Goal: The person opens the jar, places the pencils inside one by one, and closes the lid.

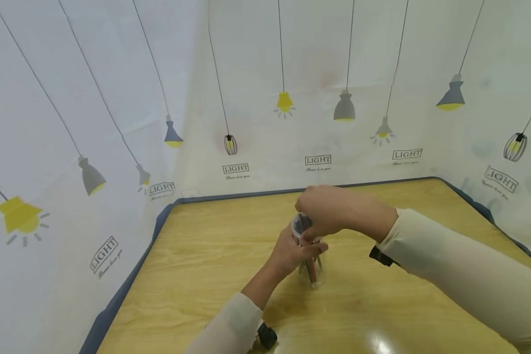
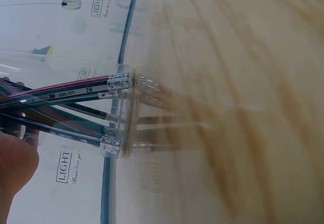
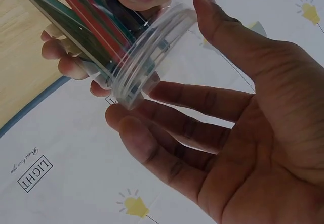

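Note:
A clear plastic jar (image 1: 319,276) of pencils (image 2: 71,93) is tilted above the table, its mouth toward my right hand. My left hand (image 1: 288,253) grips the jar round its side, thumb across the front. My right hand (image 1: 332,209) reaches over the top. In the right wrist view its fingers curve round the jar's ridged clear top (image 3: 152,54), with the thumb at the opposite edge. Whether that top is a separate lid, I cannot tell. Silver pencil ends rest toward the jar's base in the left wrist view; some carry 2B and HB marks.
A light wood-grain table (image 1: 194,275) lies under both hands. White sheets (image 1: 256,59) printed with lamps stand round its back and sides, with a blue border (image 1: 146,265) along the table edge. Dark straps sit near both sleeves.

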Tool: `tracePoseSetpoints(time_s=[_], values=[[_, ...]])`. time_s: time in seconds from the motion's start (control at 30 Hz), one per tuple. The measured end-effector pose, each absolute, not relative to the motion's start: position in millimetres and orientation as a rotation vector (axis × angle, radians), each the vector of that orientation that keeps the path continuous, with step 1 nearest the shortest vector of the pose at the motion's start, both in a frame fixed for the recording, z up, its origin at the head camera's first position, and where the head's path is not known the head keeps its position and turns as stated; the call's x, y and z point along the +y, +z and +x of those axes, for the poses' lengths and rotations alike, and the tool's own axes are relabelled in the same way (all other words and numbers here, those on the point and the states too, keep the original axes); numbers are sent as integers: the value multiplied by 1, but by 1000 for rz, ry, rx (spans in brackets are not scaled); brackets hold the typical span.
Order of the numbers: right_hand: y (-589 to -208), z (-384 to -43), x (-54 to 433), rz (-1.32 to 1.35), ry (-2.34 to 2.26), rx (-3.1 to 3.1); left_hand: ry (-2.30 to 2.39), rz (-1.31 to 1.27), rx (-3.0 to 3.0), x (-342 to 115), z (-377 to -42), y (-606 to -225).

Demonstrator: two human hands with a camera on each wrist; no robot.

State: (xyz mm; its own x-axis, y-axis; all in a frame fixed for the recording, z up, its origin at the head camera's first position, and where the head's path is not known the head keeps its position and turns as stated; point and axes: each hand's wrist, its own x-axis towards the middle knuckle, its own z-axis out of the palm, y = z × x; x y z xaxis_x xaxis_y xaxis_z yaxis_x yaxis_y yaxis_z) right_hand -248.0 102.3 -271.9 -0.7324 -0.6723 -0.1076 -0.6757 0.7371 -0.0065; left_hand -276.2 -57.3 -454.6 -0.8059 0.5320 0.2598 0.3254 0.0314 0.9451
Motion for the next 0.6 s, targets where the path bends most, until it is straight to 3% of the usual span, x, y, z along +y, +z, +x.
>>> tracePoseSetpoints(time_s=[0.37, 0.6], values=[[-278, -253, 117, -1237, -95, 2707, 1935, 962, 1960, -57, -276, -458], [-275, -252, 106, -1160, -11, 2798, 1899, 929, 2084, -57, -278, -456]])
